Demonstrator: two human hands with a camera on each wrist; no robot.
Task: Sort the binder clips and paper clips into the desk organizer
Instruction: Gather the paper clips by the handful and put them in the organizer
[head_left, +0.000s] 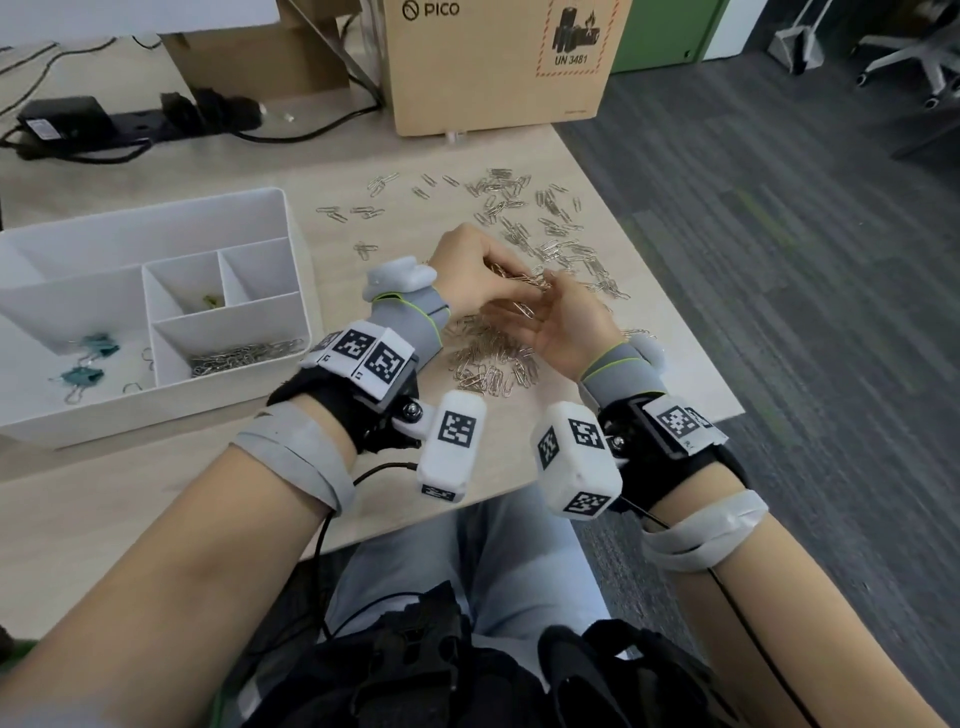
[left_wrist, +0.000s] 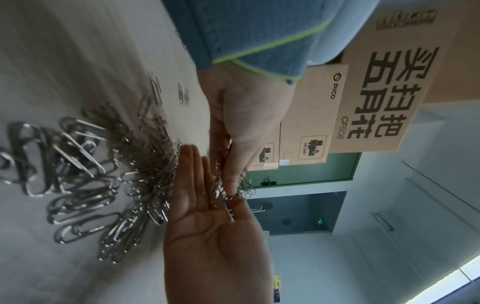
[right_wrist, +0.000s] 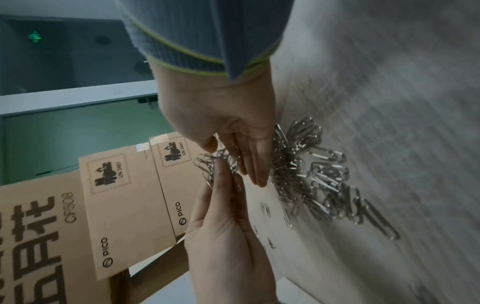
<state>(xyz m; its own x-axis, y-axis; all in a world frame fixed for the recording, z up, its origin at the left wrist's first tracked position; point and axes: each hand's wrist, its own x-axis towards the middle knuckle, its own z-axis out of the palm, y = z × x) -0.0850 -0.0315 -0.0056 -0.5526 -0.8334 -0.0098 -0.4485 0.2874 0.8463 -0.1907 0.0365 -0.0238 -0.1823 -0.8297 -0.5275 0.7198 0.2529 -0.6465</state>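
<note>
- The wooden desk is lying under both hands, carrying everything here.
- A cardboard box marked PICO is standing at the far edge, well beyond the hands.
- The white desk organizer is sitting to the left of the left hand; its nearest compartment is holding a heap of paper clips, and 2 teal binder clips are lying in the big left compartment.
- The loose paper clips are spreading over the desk beyond and beneath both hands.
- The left hand is curling its fingers round a small bunch of paper clips, just above the right palm.
- The right hand is lying palm up with fingers nearly straight, cupping under that bunch and touching the left hand's fingertips; 1 clip is resting on its fingers.
</note>
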